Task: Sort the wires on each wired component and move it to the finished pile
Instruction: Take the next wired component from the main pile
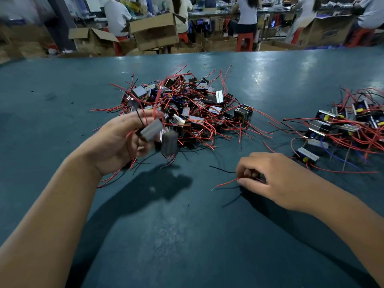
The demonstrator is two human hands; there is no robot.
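A big tangled pile of wired components (187,104), small grey blocks with red and black wires, lies mid-table. My left hand (118,142) is raised in front of it and grips a blurred grey component (152,129); a second blurred block (169,142) hangs just beside it by its wires. My right hand (264,177) rests low on the table with fingers curled, pinching red wires (226,182) of a component mostly hidden under the palm. A second pile of components (342,129), laid out more neatly, sits at the right edge.
The teal table (166,225) stretches wide in front of me. Beyond its far edge stand open cardboard boxes (153,32), red stools (245,41) and several seated people at other benches.
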